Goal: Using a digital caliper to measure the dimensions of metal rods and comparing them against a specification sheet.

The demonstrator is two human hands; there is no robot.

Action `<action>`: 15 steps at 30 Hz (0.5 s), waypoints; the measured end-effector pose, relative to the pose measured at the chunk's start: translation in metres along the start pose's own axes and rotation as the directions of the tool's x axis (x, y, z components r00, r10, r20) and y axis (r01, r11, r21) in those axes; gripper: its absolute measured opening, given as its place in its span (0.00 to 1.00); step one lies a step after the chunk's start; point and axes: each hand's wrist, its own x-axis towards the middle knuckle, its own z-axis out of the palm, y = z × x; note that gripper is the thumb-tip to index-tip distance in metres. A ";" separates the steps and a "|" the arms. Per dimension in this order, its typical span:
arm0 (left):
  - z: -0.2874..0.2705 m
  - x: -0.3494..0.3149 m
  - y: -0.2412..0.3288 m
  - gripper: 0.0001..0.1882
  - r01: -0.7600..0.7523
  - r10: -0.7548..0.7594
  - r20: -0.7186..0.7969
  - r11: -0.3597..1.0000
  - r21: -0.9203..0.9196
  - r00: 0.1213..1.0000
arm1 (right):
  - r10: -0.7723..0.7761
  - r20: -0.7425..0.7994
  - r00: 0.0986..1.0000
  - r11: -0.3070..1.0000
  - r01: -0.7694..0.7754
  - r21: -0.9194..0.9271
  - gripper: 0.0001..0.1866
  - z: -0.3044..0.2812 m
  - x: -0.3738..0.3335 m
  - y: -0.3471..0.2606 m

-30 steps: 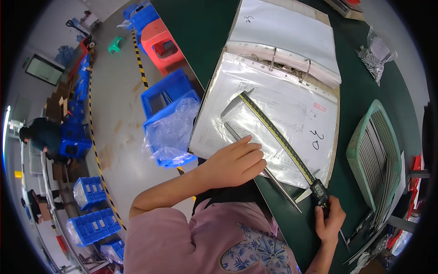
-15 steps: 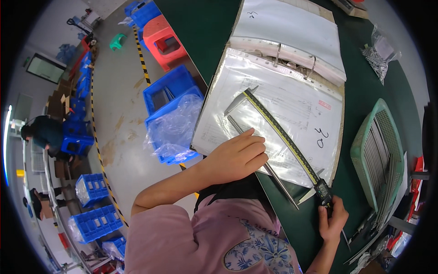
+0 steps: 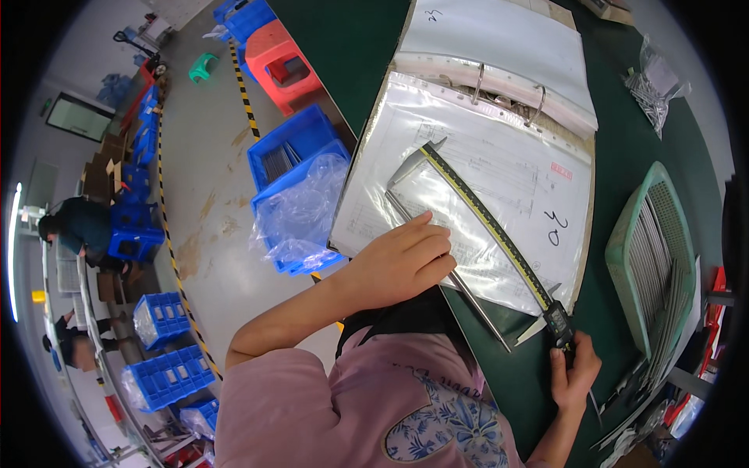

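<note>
My left hand (image 3: 402, 261) is closed around the middle of a thin metal rod (image 3: 480, 306), palm down over the lower edge of an open ring binder. My right hand (image 3: 575, 373) grips the display end of a long digital caliper (image 3: 491, 222), which lies slantwise over the binder's page. The caliper's jaws are spread wide, with the rod running alongside the beam between them. One rod end is close to the far jaw, the other close to the sliding jaw; whether they touch is unclear. Under both tools is a plastic-sleeved printed sheet (image 3: 515, 187) in the binder (image 3: 591, 93).
A green mesh basket (image 3: 616, 253) of metal rods stands on the right of the dark green table (image 3: 343, 43). A clear bag of small parts (image 3: 651, 93) lies farther back. Blue bins (image 3: 289, 125) and a red stool (image 3: 273, 58) stand left; a person (image 3: 82, 230) sits beyond.
The whole view has shifted slightly. Both hands keep their holds, and the rod's ends sit slightly differently against the caliper jaws.
</note>
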 end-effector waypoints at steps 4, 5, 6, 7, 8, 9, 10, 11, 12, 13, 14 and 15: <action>0.003 0.001 -0.002 0.09 0.008 -0.007 0.012 0.999 -0.044 1.000 | -0.019 -0.007 1.000 1.000 0.019 -0.023 0.14 -0.002 -0.003 0.000; 0.004 0.004 -0.004 0.09 0.018 -0.017 0.018 0.998 -0.062 1.000 | -0.025 -0.007 1.000 0.999 0.025 -0.033 0.15 -0.004 -0.002 0.000; 0.004 0.004 -0.005 0.09 0.006 -0.003 0.032 0.995 -0.098 0.999 | -0.022 0.004 1.000 0.999 0.022 -0.038 0.15 -0.006 -0.003 -0.002; 0.001 0.004 -0.009 0.09 0.007 -0.005 0.039 0.998 -0.055 0.999 | -0.010 0.023 1.000 0.999 0.011 -0.034 0.16 -0.005 0.001 -0.003; 0.000 0.002 -0.009 0.09 0.003 -0.002 0.051 1.000 -0.025 0.999 | -0.002 0.037 0.999 1.000 0.003 -0.026 0.17 -0.004 0.002 -0.004; 0.001 0.000 -0.010 0.10 0.038 -0.037 0.037 0.999 -0.032 0.999 | 0.030 0.065 0.997 0.999 -0.029 -0.023 0.18 -0.005 0.004 -0.007; -0.004 0.000 -0.011 0.11 0.017 -0.017 0.012 1.000 -0.004 1.000 | 0.010 0.068 0.998 0.999 -0.008 -0.031 0.18 -0.005 0.006 -0.006; -0.007 0.003 -0.011 0.12 0.034 -0.034 0.023 0.999 -0.001 0.999 | -0.014 0.052 0.999 0.999 0.015 -0.031 0.18 -0.004 0.008 -0.005; -0.009 0.004 -0.012 0.13 0.028 -0.028 0.014 1.000 0.002 0.999 | -0.023 0.056 0.998 0.999 0.025 -0.037 0.17 -0.005 0.010 -0.007; -0.009 0.006 -0.013 0.13 0.024 -0.025 0.005 1.000 0.007 1.000 | -0.035 0.060 0.998 0.998 0.038 -0.041 0.17 -0.007 0.011 -0.008; -0.008 0.007 -0.013 0.13 0.010 -0.009 0.016 1.000 -0.012 1.000 | -0.009 0.056 0.998 0.999 0.011 -0.044 0.17 -0.007 0.011 -0.010; -0.008 0.008 -0.013 0.13 0.015 -0.015 0.012 1.000 -0.002 1.000 | -0.028 0.041 0.999 0.998 0.030 -0.051 0.16 -0.007 0.011 -0.012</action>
